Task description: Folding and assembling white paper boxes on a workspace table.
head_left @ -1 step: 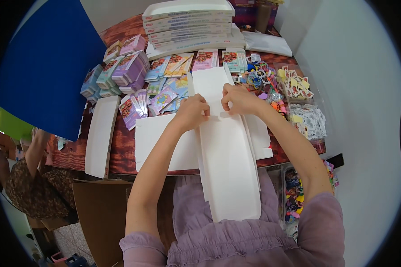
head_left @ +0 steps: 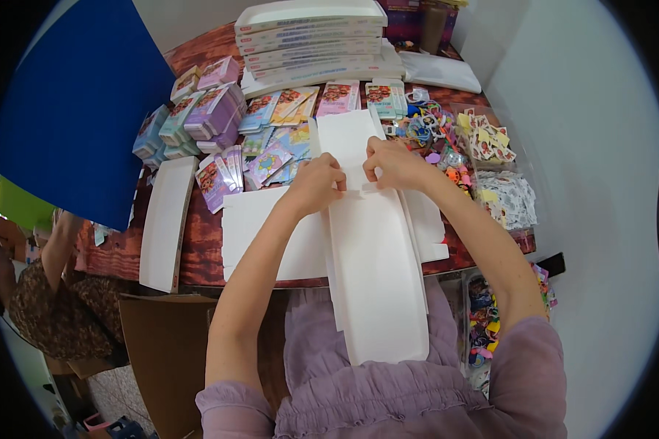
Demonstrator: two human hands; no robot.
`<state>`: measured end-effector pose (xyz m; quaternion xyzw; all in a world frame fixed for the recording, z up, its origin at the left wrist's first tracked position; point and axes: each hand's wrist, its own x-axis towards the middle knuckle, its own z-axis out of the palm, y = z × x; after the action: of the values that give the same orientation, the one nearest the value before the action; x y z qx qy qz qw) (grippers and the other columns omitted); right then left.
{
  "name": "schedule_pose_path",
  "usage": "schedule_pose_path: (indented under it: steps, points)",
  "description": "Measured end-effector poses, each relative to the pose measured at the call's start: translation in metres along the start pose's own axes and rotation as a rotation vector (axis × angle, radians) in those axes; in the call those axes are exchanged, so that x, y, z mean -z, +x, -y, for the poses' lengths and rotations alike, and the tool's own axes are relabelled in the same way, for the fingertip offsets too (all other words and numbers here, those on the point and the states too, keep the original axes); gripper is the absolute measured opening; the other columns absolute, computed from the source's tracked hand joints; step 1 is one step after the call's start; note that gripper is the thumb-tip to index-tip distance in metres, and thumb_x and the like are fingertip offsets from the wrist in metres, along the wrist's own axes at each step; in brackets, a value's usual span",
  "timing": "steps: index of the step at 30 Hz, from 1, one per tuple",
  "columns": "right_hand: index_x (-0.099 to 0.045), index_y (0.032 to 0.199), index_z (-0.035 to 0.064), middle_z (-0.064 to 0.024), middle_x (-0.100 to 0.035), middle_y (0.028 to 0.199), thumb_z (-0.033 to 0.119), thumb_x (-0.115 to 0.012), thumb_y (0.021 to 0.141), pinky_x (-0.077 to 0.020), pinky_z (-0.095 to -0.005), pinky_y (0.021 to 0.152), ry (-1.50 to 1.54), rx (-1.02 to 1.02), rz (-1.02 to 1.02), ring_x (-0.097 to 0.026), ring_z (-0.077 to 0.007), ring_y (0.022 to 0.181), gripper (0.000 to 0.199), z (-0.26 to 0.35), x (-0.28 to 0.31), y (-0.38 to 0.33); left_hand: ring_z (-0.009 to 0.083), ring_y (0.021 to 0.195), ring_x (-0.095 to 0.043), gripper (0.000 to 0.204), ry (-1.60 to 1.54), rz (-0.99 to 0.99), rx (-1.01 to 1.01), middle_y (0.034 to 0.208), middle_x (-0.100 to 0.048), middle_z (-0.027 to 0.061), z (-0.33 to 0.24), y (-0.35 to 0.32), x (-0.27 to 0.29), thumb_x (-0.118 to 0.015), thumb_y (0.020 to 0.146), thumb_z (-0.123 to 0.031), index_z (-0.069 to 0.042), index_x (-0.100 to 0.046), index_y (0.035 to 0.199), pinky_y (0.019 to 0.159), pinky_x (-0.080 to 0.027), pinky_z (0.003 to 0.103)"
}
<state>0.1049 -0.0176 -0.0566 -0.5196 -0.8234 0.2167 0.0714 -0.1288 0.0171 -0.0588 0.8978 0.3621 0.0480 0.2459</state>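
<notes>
A long white cardboard box (head_left: 377,271), partly folded, reaches from the table over its front edge to my lap. At the crease between its far panel (head_left: 342,135) and its long near panel, both hands are at work. With curled fingers, my left hand (head_left: 316,185) grips the box's left edge near the fold. Opposite it, my right hand (head_left: 397,164) has its fingers bent and pressed on the right side of the same fold. The fingertips are partly hidden. Under the box lies flat white cardboard (head_left: 271,234), sticking out on both sides.
Stacked white trays (head_left: 311,44) rise at the back. Small coloured boxes (head_left: 212,113) and cards (head_left: 271,161) fill the left. Colourful trinkets (head_left: 432,128) and clear bins of packets (head_left: 505,197) stand right. A white tray (head_left: 167,227) lies left; another person's arm (head_left: 60,249) shows beyond.
</notes>
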Motion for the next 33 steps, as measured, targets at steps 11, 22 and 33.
schedule_pose_path:
  steps: [11,22,33]
  points:
    - [-0.067,0.081,0.0108,-0.0075,-0.056,0.094,0.004,-0.068,0.079,-0.0431,-0.0427,0.086,-0.156,0.180,-0.393,-0.059,-0.0281,0.094,0.007,0.007,-0.031,-0.025,0.0306,0.111,-0.055,0.002,0.099,-0.379,-0.194,0.119,-0.057,0.0118,-0.010,-0.022,-0.030,-0.070,0.077,-0.004,-0.005,-0.069,0.078,0.100,-0.042,0.043]
    - [-0.062,0.086,0.0064,-0.0090,-0.055,0.090,0.004,-0.063,0.079,-0.0490,-0.0409,0.075,-0.162,0.283,-0.603,-0.059,-0.0290,0.088,0.007,0.014,-0.045,-0.037,0.0288,0.095,-0.055,0.009,0.331,-0.419,-0.296,0.102,-0.053,0.0101,-0.019,-0.027,-0.038,-0.064,0.074,-0.002,-0.003,-0.066,0.082,0.085,-0.051,0.042]
    - [-0.064,0.093,0.0075,-0.0089,-0.054,0.087,0.004,-0.062,0.080,-0.0470,-0.0388,0.072,-0.201,0.251,-0.655,-0.058,-0.0265,0.083,0.013,0.023,-0.050,-0.039,0.0305,0.094,-0.060,0.024,0.230,-0.405,-0.172,0.104,-0.053,0.0119,-0.029,-0.028,-0.041,-0.064,0.084,-0.005,-0.003,-0.057,0.107,0.073,-0.055,0.040]
